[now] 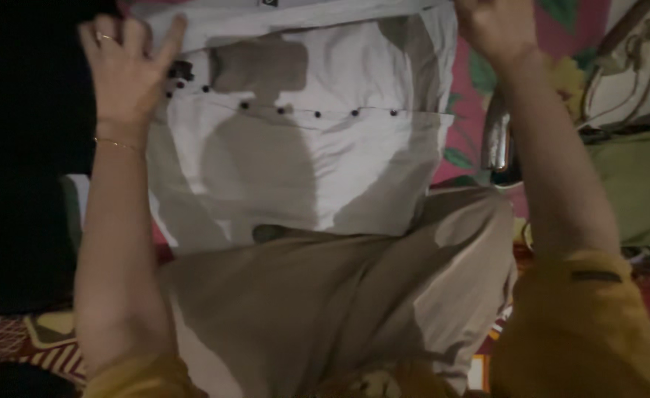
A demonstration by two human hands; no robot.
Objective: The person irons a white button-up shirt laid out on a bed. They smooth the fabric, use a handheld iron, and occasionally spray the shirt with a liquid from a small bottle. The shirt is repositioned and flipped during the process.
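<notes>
White shirt (303, 147) spread flat over a floral cloth (472, 96), dark buttons (317, 113) up, for smoothing. Left hand (126, 70) open, pressing the collar edge; right hand (490, 29) pinning the far corner, grip unclear.

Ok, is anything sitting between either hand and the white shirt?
Nothing visible does. The left hand lies flat on the white buttoned cotton shirt at its far left corner; the right hand touches its far right edge.
</notes>
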